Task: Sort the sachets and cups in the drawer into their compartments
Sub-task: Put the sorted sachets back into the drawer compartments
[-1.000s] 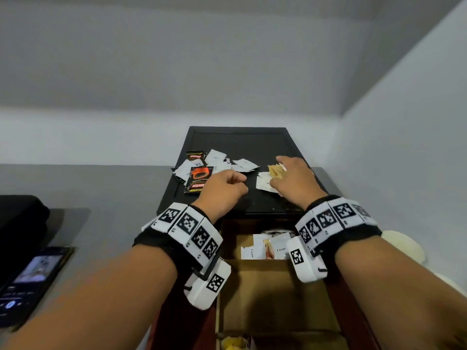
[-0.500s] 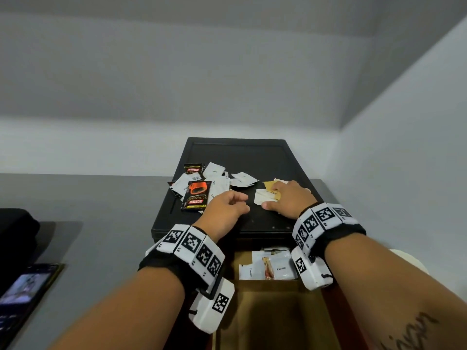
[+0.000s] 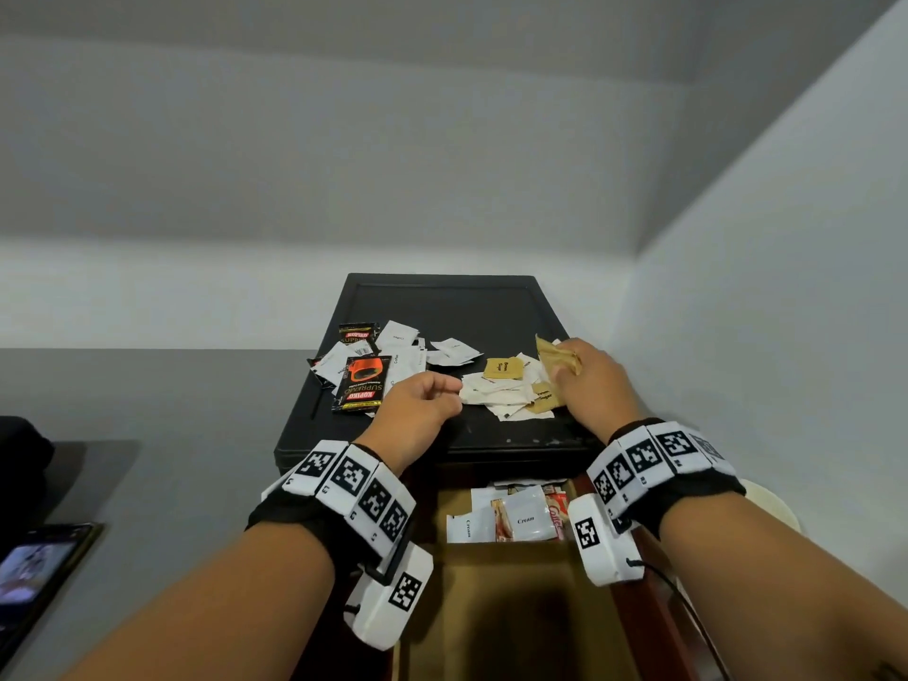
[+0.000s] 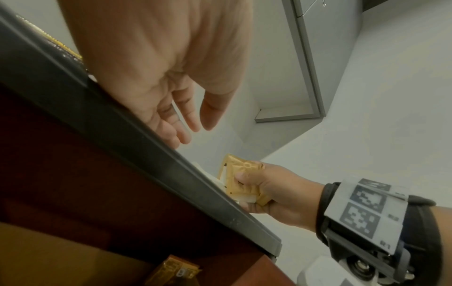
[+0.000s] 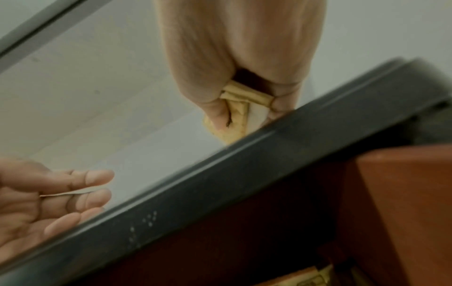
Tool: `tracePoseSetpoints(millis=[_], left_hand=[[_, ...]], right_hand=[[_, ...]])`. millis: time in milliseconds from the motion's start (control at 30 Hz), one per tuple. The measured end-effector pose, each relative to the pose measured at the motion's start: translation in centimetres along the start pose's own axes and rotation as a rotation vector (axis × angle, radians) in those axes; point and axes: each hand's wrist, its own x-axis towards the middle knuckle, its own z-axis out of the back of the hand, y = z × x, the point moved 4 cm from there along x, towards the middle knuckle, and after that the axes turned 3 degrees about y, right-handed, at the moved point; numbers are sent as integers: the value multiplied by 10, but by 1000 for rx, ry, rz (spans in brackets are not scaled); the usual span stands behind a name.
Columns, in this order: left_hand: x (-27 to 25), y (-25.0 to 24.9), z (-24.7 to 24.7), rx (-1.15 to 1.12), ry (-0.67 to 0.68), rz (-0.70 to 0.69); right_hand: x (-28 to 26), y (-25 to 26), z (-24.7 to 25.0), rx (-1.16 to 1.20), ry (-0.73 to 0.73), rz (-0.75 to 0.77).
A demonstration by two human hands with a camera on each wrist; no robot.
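A black tray (image 3: pixel 442 307) on the cabinet top carries loose sachets: black coffee sachets (image 3: pixel 362 383), white sachets (image 3: pixel 496 395) and a brown sugar sachet (image 3: pixel 503 368). My right hand (image 3: pixel 565 366) is at the tray's right edge and grips a bunch of brown sachets (image 4: pixel 242 180), thumb pressed on them (image 5: pixel 244 104). My left hand (image 3: pixel 449 388) hovers over the tray's front edge, fingers loosely curled with nothing in them (image 4: pixel 195 123). Below the tray, the open drawer (image 3: pixel 491 607) shows cream sachets (image 3: pixel 523 521) in its back compartment. No cups are in view.
A phone (image 3: pixel 34 572) lies on the grey counter at the left, beside a dark object (image 3: pixel 19 449). A wall runs close along the right side. A pale round thing (image 3: pixel 771 508) shows behind my right wrist.
My right hand lay flat on the brown sachets; it now holds a bunch of them lifted toward the tray's right edge. My left hand has stayed in place.
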Motion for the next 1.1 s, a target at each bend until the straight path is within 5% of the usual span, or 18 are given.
tracePoseSetpoints(millis=[167,300,400,533,867,1100], left_hand=[[-4,-7,-9,-175,32,45],[-14,-19,-26,-503,177,85],[-22,-26,-36,-737,357,129],[-23,-23,-34,-920,278,192],[-17,-14,-22,-654,-46,160],[-14,-17,-32,-544,-10,86]], right_hand=[[-9,11,10,458,-44,-21],[-28,33,-1,856,248,-37],[-38,44,-13,911,405,-17],[-39,44,-21,883,428,-45],[-36,33,-18,922,266,-175],[-33,27,-18,900,224,-220]])
